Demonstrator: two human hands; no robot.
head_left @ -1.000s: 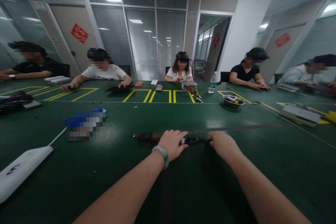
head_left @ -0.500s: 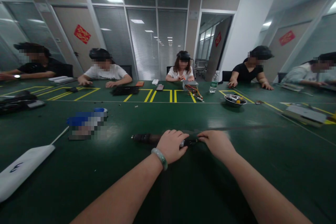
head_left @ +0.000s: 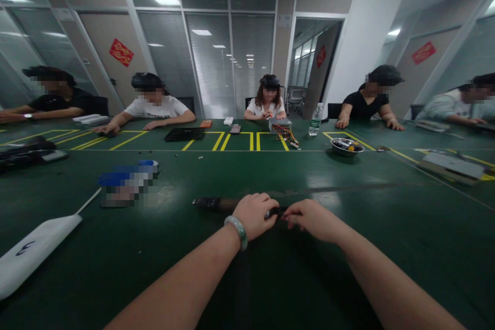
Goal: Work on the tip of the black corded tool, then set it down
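A long dark tool (head_left: 212, 203) lies on the green table (head_left: 270, 278) just ahead of me, its thick end pointing left. My left hand (head_left: 253, 215), with a pale green bangle at the wrist, is wrapped over the middle of the tool. My right hand (head_left: 311, 219) pinches the thin right end of the tool, right beside my left fingers. What sits under the fingertips is hidden.
A white flat object (head_left: 33, 252) lies at the near left, a blurred blue-and-white item (head_left: 127, 183) beyond it. A metal bowl (head_left: 347, 147), a water bottle (head_left: 315, 121) and a wired box (head_left: 279, 125) stand farther off. Several people sit around the far edge.
My right hand has slid left along the thin end until it meets my left hand. My left hand has stayed on the tool.
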